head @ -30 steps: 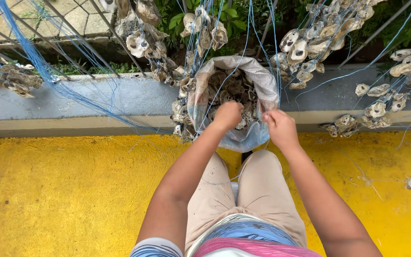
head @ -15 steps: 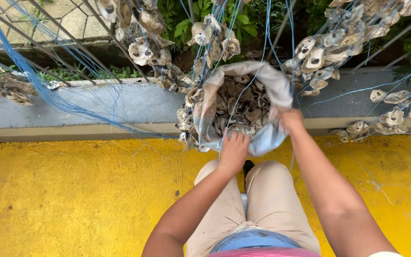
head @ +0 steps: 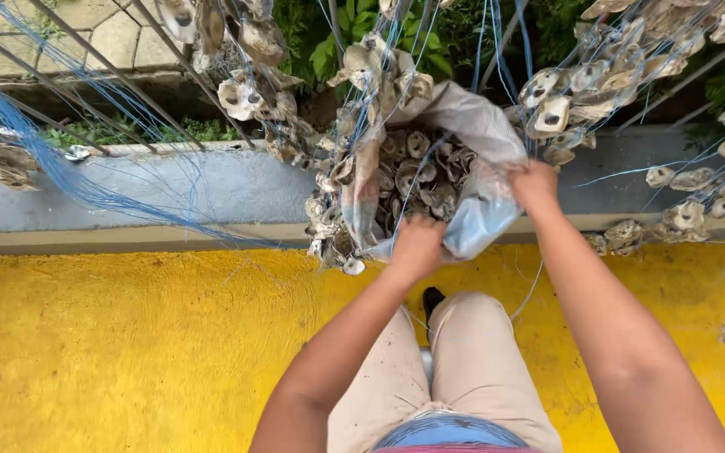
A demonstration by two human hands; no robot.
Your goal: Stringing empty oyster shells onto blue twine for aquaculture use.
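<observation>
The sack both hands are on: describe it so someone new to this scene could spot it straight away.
Start at the grey concrete ledge above the yellow floor. At its middle hangs a crumpled pale translucent sack, mouth open and full of oyster shells, with the left hand at its lower edge and the right hand gripping its side. The shells around it hang loose on blue strings; only these are bagged.

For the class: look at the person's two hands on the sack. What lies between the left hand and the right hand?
In the head view, the sack's open mouth lies between the left hand and right hand, showing oyster shells inside, crossed by blue strings.
</observation>
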